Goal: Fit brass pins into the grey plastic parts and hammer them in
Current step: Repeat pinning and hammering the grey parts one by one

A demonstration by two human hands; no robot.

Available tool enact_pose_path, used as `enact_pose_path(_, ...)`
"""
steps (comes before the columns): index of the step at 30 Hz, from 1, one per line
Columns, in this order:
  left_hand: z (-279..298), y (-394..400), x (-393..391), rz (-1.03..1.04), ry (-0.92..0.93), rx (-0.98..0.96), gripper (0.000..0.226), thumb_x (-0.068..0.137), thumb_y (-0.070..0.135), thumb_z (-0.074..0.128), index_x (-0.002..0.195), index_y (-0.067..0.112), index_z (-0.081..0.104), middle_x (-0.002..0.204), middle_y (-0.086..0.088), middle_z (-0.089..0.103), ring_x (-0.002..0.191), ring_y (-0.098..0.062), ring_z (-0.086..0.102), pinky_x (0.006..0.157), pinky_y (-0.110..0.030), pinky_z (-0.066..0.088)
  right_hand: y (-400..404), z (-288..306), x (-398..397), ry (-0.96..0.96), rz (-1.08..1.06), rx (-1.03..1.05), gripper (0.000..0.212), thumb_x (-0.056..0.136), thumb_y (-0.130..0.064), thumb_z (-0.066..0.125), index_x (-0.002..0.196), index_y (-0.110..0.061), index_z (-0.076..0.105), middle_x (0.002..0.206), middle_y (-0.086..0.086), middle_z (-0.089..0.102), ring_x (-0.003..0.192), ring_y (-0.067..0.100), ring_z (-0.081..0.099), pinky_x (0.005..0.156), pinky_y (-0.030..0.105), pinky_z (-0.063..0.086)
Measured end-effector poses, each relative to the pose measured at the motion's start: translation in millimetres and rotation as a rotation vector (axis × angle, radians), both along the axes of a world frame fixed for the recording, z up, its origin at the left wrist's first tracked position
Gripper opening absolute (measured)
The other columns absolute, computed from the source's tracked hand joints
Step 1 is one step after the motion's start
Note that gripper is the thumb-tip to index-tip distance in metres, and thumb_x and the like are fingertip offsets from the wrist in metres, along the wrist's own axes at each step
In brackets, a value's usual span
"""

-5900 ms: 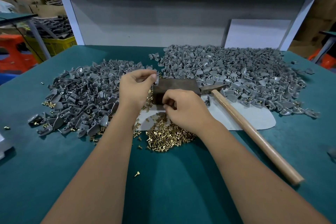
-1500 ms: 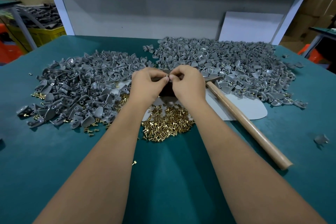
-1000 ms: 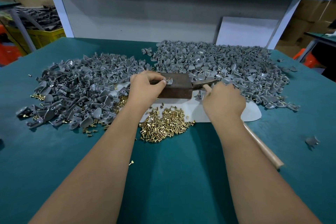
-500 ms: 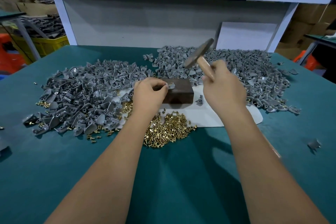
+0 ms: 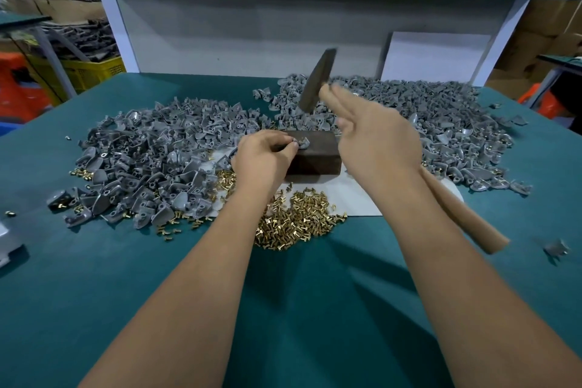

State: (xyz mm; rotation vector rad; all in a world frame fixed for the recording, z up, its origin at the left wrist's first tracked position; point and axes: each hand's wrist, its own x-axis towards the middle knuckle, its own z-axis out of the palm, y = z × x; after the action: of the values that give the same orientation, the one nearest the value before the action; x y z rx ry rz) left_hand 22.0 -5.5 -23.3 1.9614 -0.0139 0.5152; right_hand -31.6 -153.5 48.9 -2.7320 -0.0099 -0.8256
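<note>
My left hand (image 5: 263, 156) pinches a small grey plastic part (image 5: 303, 144) on top of the dark metal block (image 5: 315, 156). My right hand (image 5: 379, 142) grips the wooden handle of the hammer (image 5: 316, 82), whose dark head is raised above and behind the block, blurred by motion. The handle's end sticks out past my right wrist. A heap of brass pins (image 5: 296, 222) lies in front of the block on the green table (image 5: 283, 309).
Two big heaps of grey plastic parts, left heap (image 5: 151, 161) and right heap (image 5: 441, 123), flank the block. A white sheet (image 5: 362, 201) lies under it. A stray grey part (image 5: 556, 249) sits at the right. A white panel (image 5: 437, 57) leans at the back; a yellow crate (image 5: 91, 71) stands beyond the table's left.
My right hand left the part, took the hammer from the table and lifted it; the head now stands higher and steeper. My left hand keeps holding the part on the block.
</note>
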Motion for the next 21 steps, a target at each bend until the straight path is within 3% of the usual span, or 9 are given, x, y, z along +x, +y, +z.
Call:
enact_pose_path(4, 1.3, -0.1, -1.6, -0.003, 0.037, 0.0, 0.013, 0.086, 0.027, 0.073, 0.097, 0.023, 0.079, 0.105, 0.013, 0.07, 0.105, -0.012, 0.062, 0.1, -0.041, 0.048, -1.6, -5.1, 0.0, 0.149, 0.044, -0.12, 0.047, 0.095, -0.024, 0.05, 0.133, -0.05, 0.042, 0.107, 0.003, 0.068, 0.085, 0.03, 0.061, 0.06, 0.032, 0.037)
enact_pose_path(8, 1.0, -0.2, -3.5, -0.008, 0.041, -0.037, 0.013, 0.085, 0.024, 0.074, 0.097, 0.02, 0.079, 0.098, 0.014, 0.068, 0.104, -0.011, 0.062, 0.102, -0.038, 0.046, -3.6, -3.1, 1.2, -0.03, -0.009, -0.098, 0.052, 0.097, -0.026, 0.05, 0.14, -0.052, 0.034, 0.102, 0.0, 0.07, 0.078, 0.026, 0.064, 0.051, 0.026, 0.033)
enact_pose_path(12, 3.5, -0.6, -4.2, -0.001, 0.047, -0.001, 0.015, 0.086, 0.027, 0.072, 0.098, 0.022, 0.079, 0.106, 0.012, 0.07, 0.107, -0.013, 0.061, 0.104, -0.042, 0.044, -2.1, -7.1, 4.7, 0.067, 0.052, -0.239, 0.06, 0.094, -0.019, 0.052, 0.138, -0.056, 0.032, 0.107, -0.002, 0.069, 0.087, 0.027, 0.065, 0.052, 0.028, 0.031)
enact_pose_path(16, 3.0, -1.4, -4.6, 0.014, 0.065, -0.015, 0.016, 0.086, 0.029, 0.073, 0.1, 0.022, 0.078, 0.103, 0.015, 0.067, 0.112, -0.015, 0.059, 0.107, -0.045, 0.04, 0.2, -1.1, 1.8, -0.075, -0.042, -0.216, 0.064, 0.092, -0.018, 0.056, 0.137, -0.055, 0.03, 0.079, -0.003, 0.06, 0.058, 0.022, 0.046, 0.043, 0.021, 0.017)
enact_pose_path(19, 4.3, -1.3, -4.8, 0.015, 0.062, -0.005, 0.016, 0.086, 0.029, 0.072, 0.099, 0.022, 0.078, 0.104, 0.015, 0.068, 0.109, -0.016, 0.06, 0.105, -0.047, 0.041, 2.2, -7.1, 4.9, 0.019, 0.053, -0.28, 0.065, 0.092, -0.012, 0.053, 0.137, -0.055, 0.032, 0.091, -0.001, 0.068, 0.069, 0.025, 0.059, 0.044, 0.024, 0.023)
enact_pose_path(21, 4.9, -1.2, -6.0, 0.023, 0.065, 0.008, 0.017, 0.086, 0.03, 0.072, 0.1, 0.022, 0.078, 0.105, 0.014, 0.069, 0.109, -0.015, 0.061, 0.105, -0.047, 0.041, 1.8, -3.4, 7.5, 0.031, 0.045, -0.262, 0.063, 0.093, -0.013, 0.052, 0.138, -0.052, 0.034, 0.096, 0.0, 0.069, 0.078, 0.027, 0.064, 0.043, 0.023, 0.019)
